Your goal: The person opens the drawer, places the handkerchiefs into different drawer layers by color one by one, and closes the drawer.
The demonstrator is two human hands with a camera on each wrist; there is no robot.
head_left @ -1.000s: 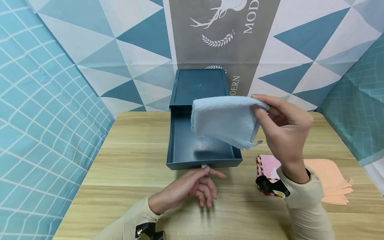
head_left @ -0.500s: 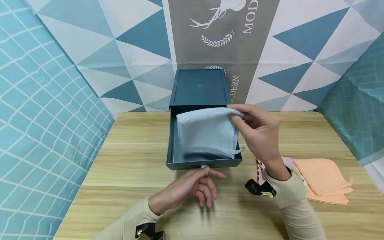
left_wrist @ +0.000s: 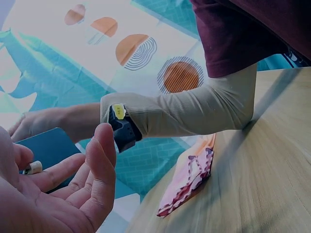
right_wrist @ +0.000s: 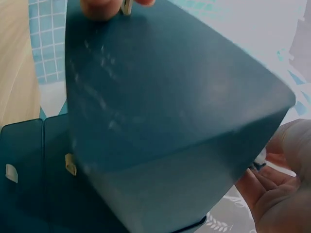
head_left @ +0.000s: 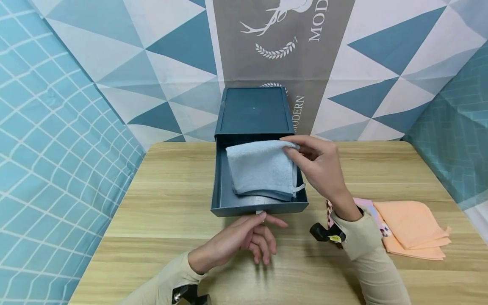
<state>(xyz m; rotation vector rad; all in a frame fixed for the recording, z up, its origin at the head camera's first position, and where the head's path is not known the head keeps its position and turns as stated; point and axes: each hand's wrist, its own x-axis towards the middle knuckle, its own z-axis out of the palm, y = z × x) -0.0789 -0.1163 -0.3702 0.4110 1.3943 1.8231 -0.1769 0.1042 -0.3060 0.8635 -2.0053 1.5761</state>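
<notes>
A folded light blue towel (head_left: pixel 261 169) lies in the pulled-out dark teal drawer (head_left: pixel 259 208). My right hand (head_left: pixel 301 150) pinches the towel's far right corner over the drawer. The drawer slides out of a matching teal case (head_left: pixel 253 110) at the back of the table. My left hand (head_left: pixel 267 218) rests on the table at the drawer's front, thumb and forefinger on its small pale pull tab (head_left: pixel 260 212). That tab (left_wrist: pixel 33 168) shows by my left hand (left_wrist: pixel 73 179) in the left wrist view. The right wrist view is filled by the drawer's outer wall (right_wrist: pixel 170 97).
A stack of folded orange cloths (head_left: pixel 411 226) and a pink patterned cloth (head_left: pixel 366 205) lie on the wooden table (head_left: pixel 171 199) to the right, behind my right sleeve (left_wrist: pixel 194 109). Patterned fabric walls close in the back and both sides.
My right hand has brought the blue towel down and leftward from above the drawer into it. My left hand has stayed at the pull tab.
</notes>
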